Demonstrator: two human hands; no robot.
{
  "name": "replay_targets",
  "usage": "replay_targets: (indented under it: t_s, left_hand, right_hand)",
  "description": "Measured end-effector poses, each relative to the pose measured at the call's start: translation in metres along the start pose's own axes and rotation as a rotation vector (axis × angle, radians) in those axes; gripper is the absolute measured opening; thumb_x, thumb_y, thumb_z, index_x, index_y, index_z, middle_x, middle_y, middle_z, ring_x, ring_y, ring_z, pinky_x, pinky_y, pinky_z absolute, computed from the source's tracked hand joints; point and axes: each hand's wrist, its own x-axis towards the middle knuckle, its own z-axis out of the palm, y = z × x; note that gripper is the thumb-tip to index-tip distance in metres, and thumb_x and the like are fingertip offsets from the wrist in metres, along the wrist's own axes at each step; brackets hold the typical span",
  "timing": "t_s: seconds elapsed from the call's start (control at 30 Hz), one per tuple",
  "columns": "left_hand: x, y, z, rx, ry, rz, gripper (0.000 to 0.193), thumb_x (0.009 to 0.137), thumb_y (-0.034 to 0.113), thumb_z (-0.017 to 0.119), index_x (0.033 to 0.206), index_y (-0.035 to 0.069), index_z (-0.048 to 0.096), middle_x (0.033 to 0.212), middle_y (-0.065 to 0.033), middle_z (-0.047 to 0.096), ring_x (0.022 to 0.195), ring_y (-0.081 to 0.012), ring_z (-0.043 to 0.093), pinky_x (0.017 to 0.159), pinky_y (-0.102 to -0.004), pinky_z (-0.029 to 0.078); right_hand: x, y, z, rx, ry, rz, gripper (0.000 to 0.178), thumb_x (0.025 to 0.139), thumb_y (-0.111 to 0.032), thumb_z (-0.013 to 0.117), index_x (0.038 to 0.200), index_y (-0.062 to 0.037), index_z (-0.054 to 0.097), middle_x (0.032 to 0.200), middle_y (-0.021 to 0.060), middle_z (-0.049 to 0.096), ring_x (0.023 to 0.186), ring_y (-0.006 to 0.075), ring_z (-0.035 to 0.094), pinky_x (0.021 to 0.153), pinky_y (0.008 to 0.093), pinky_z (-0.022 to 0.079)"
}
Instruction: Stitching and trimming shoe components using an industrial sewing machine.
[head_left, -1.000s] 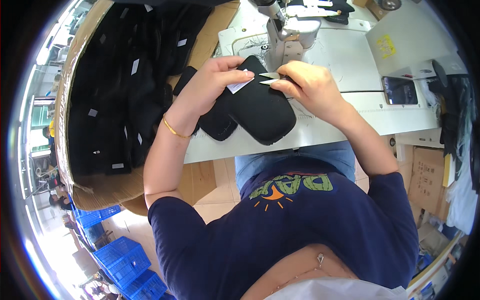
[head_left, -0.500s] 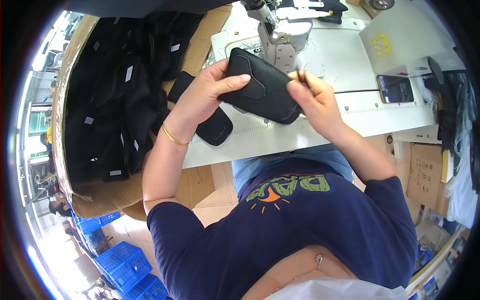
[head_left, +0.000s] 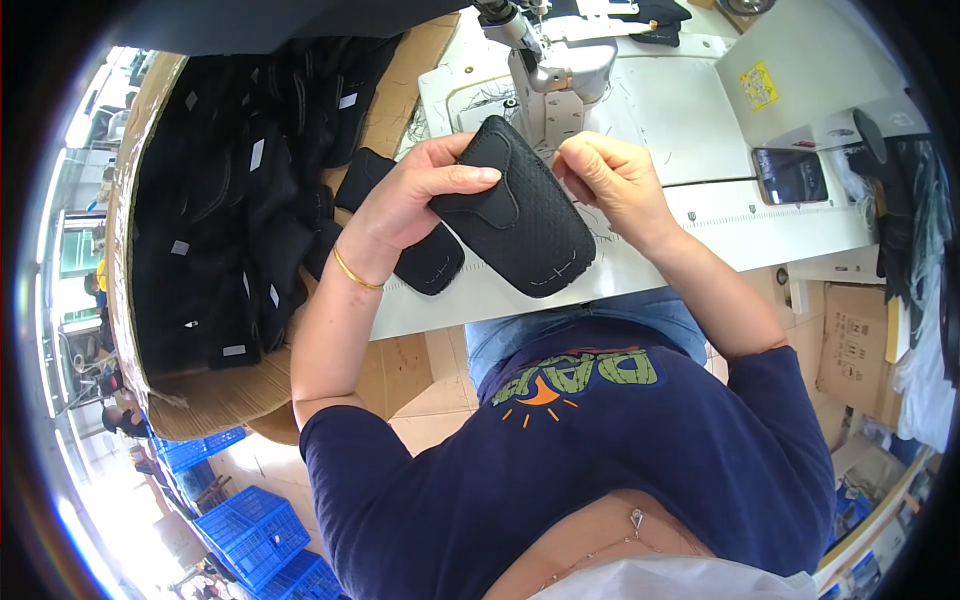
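My left hand (head_left: 422, 190) grips a black padded fabric piece (head_left: 545, 225) by its left edge, thumb on top. The piece has a rounded lower end with a short pale stitched mark, and a curved, stitched-on patch under my thumb. My right hand (head_left: 612, 180) is closed in a pinch just off the piece's upper right edge; whatever is between its fingertips is too small to make out. Below my left wrist, a second black piece (head_left: 432, 262) lies on the table edge, partly hidden by my hand and forearm.
A sewing machine (head_left: 560, 85) stands behind the held piece on a white table (head_left: 690, 235). At left, a big cardboard box (head_left: 150, 395) is full of black pieces with white labels. A phone (head_left: 790, 177) lies at right. Blue crates (head_left: 250, 530) sit on the floor.
The black piece has swung so its rounded end points down towards me, showing the stitched mark. My right hand has come off its edge and sits slightly higher.
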Motion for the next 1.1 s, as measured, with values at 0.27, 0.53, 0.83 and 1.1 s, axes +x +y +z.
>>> replay_targets:
  t_s: [0.27, 0.53, 0.83, 1.1]
  left_hand:
    - [-0.034, -0.028, 0.009, 1.533, 0.646, 0.438, 0.051, 0.086, 0.029, 0.071, 0.118, -0.008, 0.057, 0.115, -0.0216, 0.062, 0.114, -0.0333, 0.056, 0.101, -0.0409, 0.042]
    - [-0.027, -0.082, -0.055, 1.653, 1.043, 0.133, 0.075, 0.075, 0.023, 0.066, 0.138, -0.009, 0.04, 0.141, -0.0407, 0.033, 0.132, -0.0556, 0.031, 0.114, -0.0525, 0.028]
    - [-0.004, -0.088, -0.054, 1.592, 1.127, 0.27, 0.065, 0.078, 0.019, 0.063, 0.136, -0.004, 0.046, 0.146, -0.0306, 0.034, 0.137, -0.0488, 0.029, 0.112, -0.0515, 0.031]
    - [-0.012, -0.093, -0.059, 1.504, 1.113, 0.446, 0.051, 0.079, 0.006, 0.06, 0.129, -0.002, 0.054, 0.141, -0.02, 0.046, 0.135, -0.0403, 0.037, 0.111, -0.0467, 0.034]
  right_hand:
    - [-0.01, -0.03, -0.074, -0.562, -0.314, 0.601, 0.055, 0.078, -0.038, 0.077, 0.113, 0.002, 0.066, 0.092, 0.0054, 0.068, 0.087, 0.0138, 0.064, 0.082, 0.0273, 0.05]
    - [0.073, -0.031, -0.165, -1.327, 0.614, -0.187, 0.027, 0.096, -0.032, 0.055, 0.102, -0.009, 0.067, 0.102, 0.0116, 0.066, 0.086, 0.0269, 0.066, 0.074, 0.0401, 0.052]
    - [0.184, 0.077, -0.171, -1.639, 0.35, -0.491, 0.035, 0.092, -0.021, 0.057, 0.125, -0.0123, 0.058, 0.133, 0.0115, 0.054, 0.115, 0.0283, 0.056, 0.084, 0.0381, 0.052]
    - [0.195, 0.058, -0.164, -0.455, 0.528, -0.356, 0.026, 0.094, -0.026, 0.057, 0.113, -0.0082, 0.061, 0.115, 0.0103, 0.06, 0.098, 0.022, 0.06, 0.075, 0.0327, 0.051]
